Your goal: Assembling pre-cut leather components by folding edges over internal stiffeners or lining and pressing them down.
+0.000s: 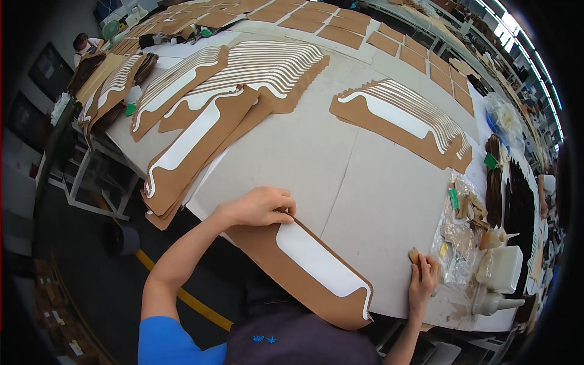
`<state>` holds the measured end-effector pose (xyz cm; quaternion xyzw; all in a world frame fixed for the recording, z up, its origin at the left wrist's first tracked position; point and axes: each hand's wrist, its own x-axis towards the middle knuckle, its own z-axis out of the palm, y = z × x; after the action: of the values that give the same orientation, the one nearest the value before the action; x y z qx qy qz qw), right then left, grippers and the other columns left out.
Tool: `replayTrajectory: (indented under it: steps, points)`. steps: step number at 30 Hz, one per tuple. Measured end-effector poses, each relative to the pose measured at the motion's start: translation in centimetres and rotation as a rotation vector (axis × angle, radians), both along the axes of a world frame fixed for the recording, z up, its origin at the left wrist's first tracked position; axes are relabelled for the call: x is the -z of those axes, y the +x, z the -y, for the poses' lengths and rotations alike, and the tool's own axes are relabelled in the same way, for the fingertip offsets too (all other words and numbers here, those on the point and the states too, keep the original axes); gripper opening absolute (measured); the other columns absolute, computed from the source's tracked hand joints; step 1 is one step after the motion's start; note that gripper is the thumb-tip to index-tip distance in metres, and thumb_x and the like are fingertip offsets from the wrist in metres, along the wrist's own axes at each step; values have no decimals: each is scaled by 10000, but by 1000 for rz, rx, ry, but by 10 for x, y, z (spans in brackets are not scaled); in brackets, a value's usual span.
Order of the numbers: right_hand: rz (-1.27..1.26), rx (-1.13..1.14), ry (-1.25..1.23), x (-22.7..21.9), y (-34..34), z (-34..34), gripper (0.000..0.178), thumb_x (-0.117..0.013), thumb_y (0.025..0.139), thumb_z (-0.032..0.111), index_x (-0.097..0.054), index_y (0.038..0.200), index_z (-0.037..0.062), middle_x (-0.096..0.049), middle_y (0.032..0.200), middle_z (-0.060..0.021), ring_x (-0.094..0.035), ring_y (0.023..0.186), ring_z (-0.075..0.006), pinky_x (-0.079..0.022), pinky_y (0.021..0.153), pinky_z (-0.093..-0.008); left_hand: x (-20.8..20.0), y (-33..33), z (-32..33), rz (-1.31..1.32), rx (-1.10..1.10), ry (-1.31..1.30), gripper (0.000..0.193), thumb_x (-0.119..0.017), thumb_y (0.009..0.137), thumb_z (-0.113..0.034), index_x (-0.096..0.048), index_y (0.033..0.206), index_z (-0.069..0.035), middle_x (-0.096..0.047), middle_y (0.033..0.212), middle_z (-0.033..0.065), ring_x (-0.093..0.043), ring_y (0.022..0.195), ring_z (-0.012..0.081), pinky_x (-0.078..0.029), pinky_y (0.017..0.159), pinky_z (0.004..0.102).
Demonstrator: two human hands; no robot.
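Left hand (260, 208) pinching long brown sheet with white inset (317, 258), 6 o'clock, overhanging flat grey tabletop (371, 210), right hand (424, 280) gripping small tan piece (414, 255), 4 o'clock, fanned brown-and-white sheets (398, 118), 2 o'clock

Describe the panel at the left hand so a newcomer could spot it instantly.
Start at the pale worktable. At its near edge, the left hand touches a brown panel with a white patch. Fanned stacks lie farther back; this panel alone has a hand on it.
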<state>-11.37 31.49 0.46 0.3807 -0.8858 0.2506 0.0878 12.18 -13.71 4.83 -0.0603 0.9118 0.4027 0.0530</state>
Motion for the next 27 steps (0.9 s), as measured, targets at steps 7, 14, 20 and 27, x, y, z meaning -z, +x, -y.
replayTrajectory:
  steps: [7, 14, 20, 27]
  points:
    - [-109, -89, 68, -33, -18, 15, 335, -761, 872, 14, -711, 1203, 4, -632, 1171, -142, -593, 1084, -354, -460, 957, -468, -31, 97, 83, -350, -828, 272, 142, -722, 1021, -137, -727, 1091, -14, -720, 994, -6, -633, 953, 85, -505, 882, 268]
    - [-87, -339, -12, -34, -109, 135, 244, -756, 899, 77, -730, 1136, 23, -697, 1038, -142, -660, 954, -340, -510, 863, -446, 18, 233, 168, -416, -1285, 122, 170, -700, 1049, -146, -698, 1124, 6, -732, 974, 21, -637, 897, 58, -493, 821, 224]
    - [-233, -494, -4, 0, -160, 292, 123, -747, 854, 56, -711, 967, 22, -689, 1029, -140, -677, 1010, -346, -544, 858, -461, 9, 157, 137, -151, -1114, -774, 229, -735, 935, -102, -702, 1135, 5, -692, 1158, 187, -653, 1114, 382, -512, 964, 465]
    - [-364, -428, 281, 15, -163, 387, 134, -704, 787, -28, -740, 908, 15, -682, 1048, -153, -674, 1031, -323, -580, 838, -425, 42, -59, 88, -329, -610, -339, 287, -721, 955, -115, -711, 1219, -4, -711, 1249, 172, -676, 1142, 311, -529, 983, 407]
